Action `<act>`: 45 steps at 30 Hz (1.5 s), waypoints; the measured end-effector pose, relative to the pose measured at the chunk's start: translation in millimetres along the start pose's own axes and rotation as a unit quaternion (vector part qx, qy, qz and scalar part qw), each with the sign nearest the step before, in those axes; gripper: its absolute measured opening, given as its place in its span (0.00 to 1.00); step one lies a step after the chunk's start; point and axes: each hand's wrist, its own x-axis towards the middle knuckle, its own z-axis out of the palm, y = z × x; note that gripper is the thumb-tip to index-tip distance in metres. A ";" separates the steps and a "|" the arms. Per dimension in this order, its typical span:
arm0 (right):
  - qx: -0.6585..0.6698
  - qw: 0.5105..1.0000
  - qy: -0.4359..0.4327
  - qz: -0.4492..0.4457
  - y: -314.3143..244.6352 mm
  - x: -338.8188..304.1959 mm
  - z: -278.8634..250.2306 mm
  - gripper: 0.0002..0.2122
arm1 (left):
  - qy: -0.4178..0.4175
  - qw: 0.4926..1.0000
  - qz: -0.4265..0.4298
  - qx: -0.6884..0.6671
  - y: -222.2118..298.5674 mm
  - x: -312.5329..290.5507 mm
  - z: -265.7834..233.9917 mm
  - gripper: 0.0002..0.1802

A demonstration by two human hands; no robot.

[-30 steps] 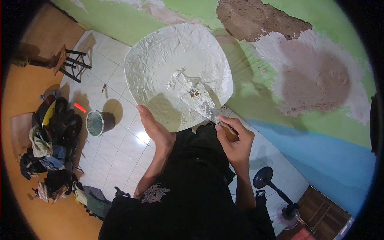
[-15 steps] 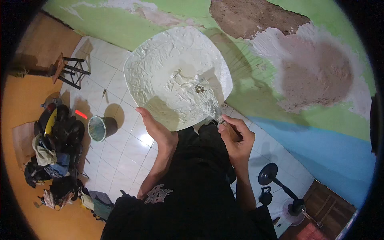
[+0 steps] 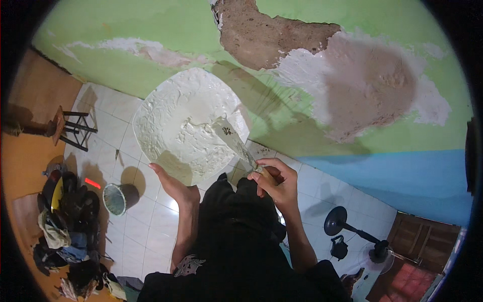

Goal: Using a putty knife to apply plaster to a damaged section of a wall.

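Observation:
My left hand (image 3: 177, 186) supports a wide white rounded-square bowl (image 3: 146, 118), its thumb along the near left rim and its other fingers hidden underneath. White paste (image 3: 196, 136) coats the inside, with a thicker heap near the middle. A putty knife (image 3: 232, 138) is gripped by its handle in my right hand (image 3: 276, 182) at the bowl's near right side. Paste smears the knife's blade, which rests in or just over the heap. Beyond the bowl, the green wall has an exposed brown patch (image 3: 274, 38) and a smoothed white and pinkish patch (image 3: 370, 90).
On the tiled floor to the left stand a grey bucket (image 3: 121, 199) and a small stool (image 3: 74, 128). A heap of clothes and bags (image 3: 70, 221) lies at the far left. To the right are a black fan (image 3: 352, 229) and a wooden door (image 3: 417, 241).
The bowl and both hands sit lower and farther left in the view, and more of the wall shows. The putty knife's blade has lifted partly out of the paste, showing more of its face.

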 end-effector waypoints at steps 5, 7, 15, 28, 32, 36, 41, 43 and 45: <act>0.013 0.999 -0.013 -0.037 1.4 7.7 1.1 0.12 | 0.002 1.000 0.006 -0.007 6.0 3.3 6.7 0.44; -0.026 0.997 -0.027 -0.067 1.5 12.2 4.1 0.11 | 0.002 1.000 0.006 -0.011 6.6 7.0 6.3 0.44; -0.078 0.982 0.020 -0.169 14.5 24.5 3.6 0.10 | -0.031 0.999 0.011 -0.030 -4.5 17.7 11.0 0.44; -0.231 0.937 0.096 -0.245 7.0 50.0 -18.6 0.11 | -0.015 1.000 -0.012 -0.020 -0.3 18.3 32.9 0.43; -0.266 0.897 0.119 -0.331 8.2 95.0 -9.7 0.13 | -0.029 0.999 -0.002 -0.023 2.7 49.3 45.8 0.42; -0.263 0.845 0.193 -0.424 9.1 147.8 27.2 0.14 | -0.062 0.998 -0.007 -0.009 14.6 111.2 51.9 0.41; -0.174 0.852 0.300 -0.392 38.0 222.7 69.8 0.12 | -0.088 0.994 -0.044 0.046 31.9 213.6 61.1 0.40; -0.106 0.856 0.356 -0.359 49.8 257.7 91.5 0.11 | -0.121 0.987 -0.066 0.085 52.8 252.0 65.3 0.39; 0.158 0.840 0.387 -0.347 51.8 313.0 110.2 0.11 | -0.198 0.926 0.071 0.314 56.9 307.6 44.3 0.39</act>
